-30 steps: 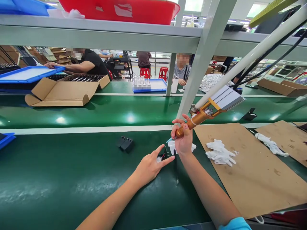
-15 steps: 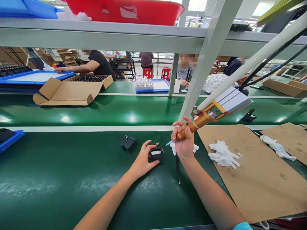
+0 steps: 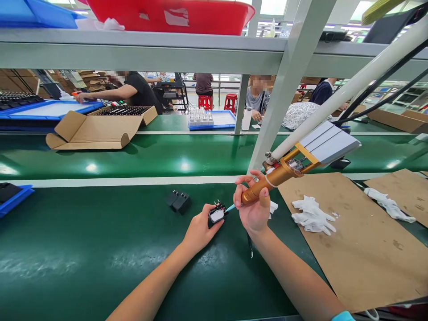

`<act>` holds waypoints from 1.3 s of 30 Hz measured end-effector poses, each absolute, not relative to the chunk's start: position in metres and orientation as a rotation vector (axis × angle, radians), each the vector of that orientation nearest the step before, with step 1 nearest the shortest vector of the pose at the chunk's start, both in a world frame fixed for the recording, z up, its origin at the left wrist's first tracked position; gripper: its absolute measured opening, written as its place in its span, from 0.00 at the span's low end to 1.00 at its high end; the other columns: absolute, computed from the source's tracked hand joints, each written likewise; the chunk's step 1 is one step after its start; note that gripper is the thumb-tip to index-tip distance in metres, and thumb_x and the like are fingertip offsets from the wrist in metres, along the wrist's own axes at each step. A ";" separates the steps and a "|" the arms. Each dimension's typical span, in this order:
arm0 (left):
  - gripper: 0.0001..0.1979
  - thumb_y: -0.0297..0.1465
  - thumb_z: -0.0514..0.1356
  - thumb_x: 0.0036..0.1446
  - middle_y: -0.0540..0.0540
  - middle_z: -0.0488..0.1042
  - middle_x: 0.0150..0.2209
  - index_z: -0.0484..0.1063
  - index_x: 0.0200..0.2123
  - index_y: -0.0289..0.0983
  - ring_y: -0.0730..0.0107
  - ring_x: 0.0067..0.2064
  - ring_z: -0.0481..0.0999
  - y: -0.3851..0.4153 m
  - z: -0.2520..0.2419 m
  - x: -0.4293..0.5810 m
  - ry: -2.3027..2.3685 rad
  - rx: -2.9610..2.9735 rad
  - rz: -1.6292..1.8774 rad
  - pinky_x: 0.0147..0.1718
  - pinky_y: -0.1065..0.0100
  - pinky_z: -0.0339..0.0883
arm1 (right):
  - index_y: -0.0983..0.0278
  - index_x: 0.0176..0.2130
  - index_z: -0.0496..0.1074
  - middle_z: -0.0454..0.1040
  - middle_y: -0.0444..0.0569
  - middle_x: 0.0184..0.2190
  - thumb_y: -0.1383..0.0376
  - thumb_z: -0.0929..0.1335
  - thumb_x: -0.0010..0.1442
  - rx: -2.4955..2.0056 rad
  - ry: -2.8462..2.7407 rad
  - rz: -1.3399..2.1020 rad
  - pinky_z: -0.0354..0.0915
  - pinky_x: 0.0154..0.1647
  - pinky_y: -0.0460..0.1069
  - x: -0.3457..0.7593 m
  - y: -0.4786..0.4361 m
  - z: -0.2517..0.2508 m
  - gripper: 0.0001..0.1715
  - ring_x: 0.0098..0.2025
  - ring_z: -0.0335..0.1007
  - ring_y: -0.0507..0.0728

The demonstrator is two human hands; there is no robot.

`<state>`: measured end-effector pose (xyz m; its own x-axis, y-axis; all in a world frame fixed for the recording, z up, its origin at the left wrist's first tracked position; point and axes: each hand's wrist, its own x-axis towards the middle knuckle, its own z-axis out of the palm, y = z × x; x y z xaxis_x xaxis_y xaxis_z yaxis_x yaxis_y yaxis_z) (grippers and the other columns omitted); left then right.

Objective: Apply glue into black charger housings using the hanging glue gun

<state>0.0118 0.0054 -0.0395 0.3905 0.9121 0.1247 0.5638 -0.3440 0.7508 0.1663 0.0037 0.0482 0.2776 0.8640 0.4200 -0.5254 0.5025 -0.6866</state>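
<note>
My left hand [image 3: 199, 229] is closed around a small black housing [image 3: 216, 216] with a white inside, tilted on the green work surface [image 3: 100, 240]. Thin wires or prongs stick up at its far edge. In my right hand [image 3: 254, 214] is a gold-coloured glue dispenser [image 3: 267, 183], held at a slant. Its pale blue nozzle [image 3: 230, 207] reaches the housing's right edge; whether it touches cannot be made out. Two similar black blocks [image 3: 179, 202] stand to the left. Below my right wrist lies a thin black stick [image 3: 250, 246], partly hidden.
Cardboard [image 3: 351, 249] on the right bears white gloves [image 3: 310, 216]. A slanting white pole [image 3: 317, 100] and a grey post [image 3: 290, 89] stand close to the dispenser. Behind are an open carton [image 3: 96, 131], a blue-rimmed tray [image 3: 224, 118] and several people at work.
My left hand has tipped the housing and closed more firmly on it. My right hand has brought the dispenser left and slightly down, so its nozzle now meets the housing's edge in view.
</note>
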 end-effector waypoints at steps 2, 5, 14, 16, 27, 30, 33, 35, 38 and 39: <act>0.15 0.38 0.58 0.57 0.49 0.76 0.37 0.59 0.46 0.42 0.67 0.32 0.76 0.004 -0.038 0.012 1.277 2.064 0.754 0.33 0.67 0.67 | 0.55 0.46 0.60 0.68 0.43 0.35 0.48 0.63 0.58 -0.467 -0.852 0.980 0.52 0.15 0.45 0.165 0.004 0.048 0.21 0.17 0.58 0.47; 0.16 0.38 0.59 0.55 0.50 0.75 0.35 0.60 0.45 0.42 0.67 0.30 0.75 0.001 -0.034 0.013 1.292 2.096 0.805 0.32 0.68 0.67 | 0.55 0.45 0.59 0.68 0.43 0.35 0.47 0.63 0.58 -0.476 -0.849 0.976 0.51 0.15 0.45 0.165 0.003 0.047 0.20 0.17 0.58 0.46; 0.16 0.36 0.60 0.53 0.48 0.76 0.35 0.60 0.43 0.40 0.68 0.30 0.75 -0.006 -0.021 0.012 1.279 2.059 0.942 0.31 0.69 0.69 | 0.56 0.38 0.61 0.68 0.42 0.36 0.49 0.63 0.59 -0.457 -0.863 0.950 0.51 0.14 0.44 0.164 0.002 0.048 0.15 0.17 0.59 0.46; 0.16 0.36 0.60 0.53 0.49 0.76 0.35 0.60 0.43 0.40 0.68 0.30 0.75 -0.006 -0.020 0.012 1.275 2.072 0.949 0.31 0.69 0.69 | 0.57 0.36 0.61 0.68 0.41 0.35 0.50 0.63 0.60 -0.440 -0.857 0.952 0.51 0.15 0.44 0.164 0.002 0.049 0.15 0.17 0.59 0.45; 0.15 0.35 0.60 0.53 0.50 0.75 0.33 0.59 0.42 0.41 0.68 0.29 0.75 -0.003 -0.023 0.014 1.337 2.009 0.871 0.29 0.69 0.67 | 0.55 0.44 0.60 0.66 0.43 0.35 0.44 0.62 0.56 -0.492 -0.843 0.974 0.50 0.14 0.45 0.160 -0.001 0.053 0.23 0.16 0.57 0.47; 0.15 0.35 0.60 0.53 0.50 0.75 0.33 0.59 0.41 0.41 0.68 0.29 0.75 -0.003 -0.026 0.017 1.319 2.012 0.854 0.29 0.69 0.67 | 0.55 0.44 0.60 0.66 0.43 0.35 0.45 0.62 0.56 -0.479 -0.838 0.986 0.51 0.15 0.46 0.158 -0.004 0.054 0.22 0.17 0.57 0.47; 0.14 0.35 0.60 0.52 0.50 0.75 0.33 0.60 0.41 0.41 0.68 0.29 0.76 -0.006 -0.027 0.020 1.273 2.017 0.868 0.29 0.70 0.67 | 0.54 0.44 0.60 0.66 0.43 0.35 0.44 0.62 0.56 -0.485 -0.835 1.002 0.51 0.16 0.46 0.155 -0.007 0.055 0.22 0.17 0.57 0.47; 0.15 0.35 0.61 0.52 0.50 0.76 0.33 0.61 0.41 0.41 0.69 0.30 0.76 -0.008 -0.028 0.023 1.232 2.018 0.888 0.30 0.70 0.68 | 0.54 0.45 0.59 0.66 0.43 0.35 0.44 0.62 0.56 -0.478 -0.839 1.012 0.52 0.16 0.46 0.153 -0.010 0.055 0.22 0.17 0.57 0.47; 0.15 0.35 0.61 0.52 0.49 0.76 0.37 0.61 0.41 0.41 0.69 0.32 0.77 -0.012 -0.026 0.026 1.142 2.010 0.945 0.32 0.69 0.70 | 0.54 0.45 0.60 0.66 0.43 0.36 0.45 0.62 0.57 -0.455 -0.852 1.036 0.52 0.18 0.47 0.150 -0.015 0.056 0.22 0.17 0.57 0.47; 0.15 0.34 0.61 0.52 0.48 0.77 0.38 0.61 0.41 0.41 0.69 0.34 0.77 -0.013 -0.026 0.027 1.112 2.006 0.974 0.33 0.69 0.70 | 0.54 0.45 0.60 0.66 0.43 0.36 0.45 0.62 0.57 -0.445 -0.856 1.046 0.52 0.18 0.47 0.149 -0.016 0.056 0.22 0.17 0.57 0.47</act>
